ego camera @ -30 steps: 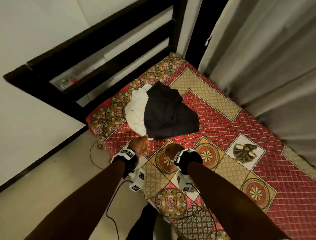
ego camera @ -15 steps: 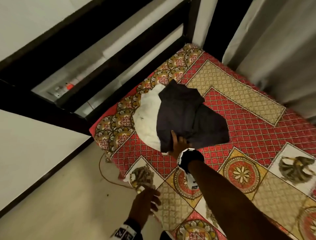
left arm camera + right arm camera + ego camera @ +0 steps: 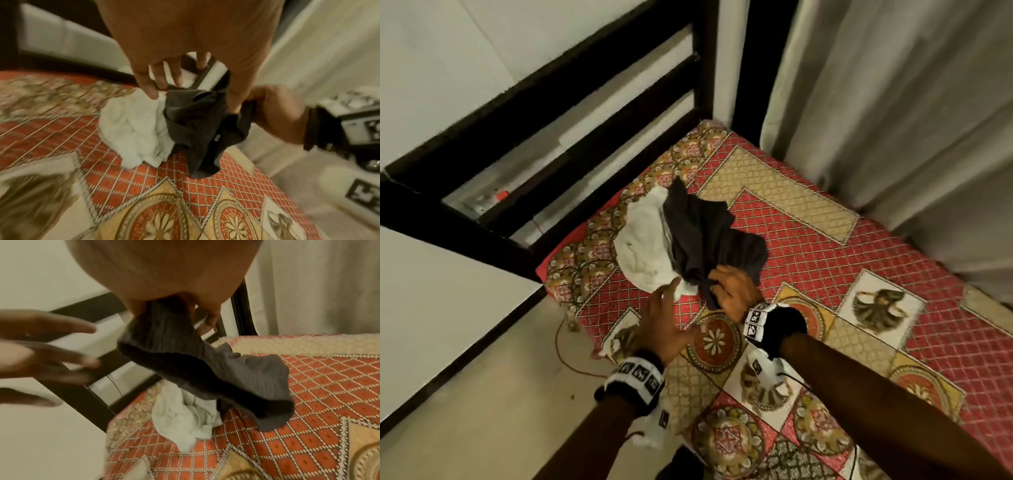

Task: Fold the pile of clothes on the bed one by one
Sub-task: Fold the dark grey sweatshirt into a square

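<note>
A dark grey garment (image 3: 709, 236) lies partly over a crumpled white garment (image 3: 643, 246) near the head corner of the bed. My right hand (image 3: 732, 291) grips the near edge of the dark garment (image 3: 197, 369) and holds that part lifted off the cover. My left hand (image 3: 664, 318) hovers beside it with fingers spread and straight, its fingertips (image 3: 152, 95) close to the white garment (image 3: 133, 128). In the right wrist view the white garment (image 3: 180, 415) stays on the bed below the lifted cloth.
The bed has a red and gold patterned cover (image 3: 825, 260). A dark wooden headboard (image 3: 571, 113) runs along the far left. Pale curtains (image 3: 893, 120) hang on the right. The floor (image 3: 482, 394) with an orange cord lies left of the bed.
My right hand has closed on the dark garment and lifted its near edge. My left hand came up from the bed's edge to beside the pile.
</note>
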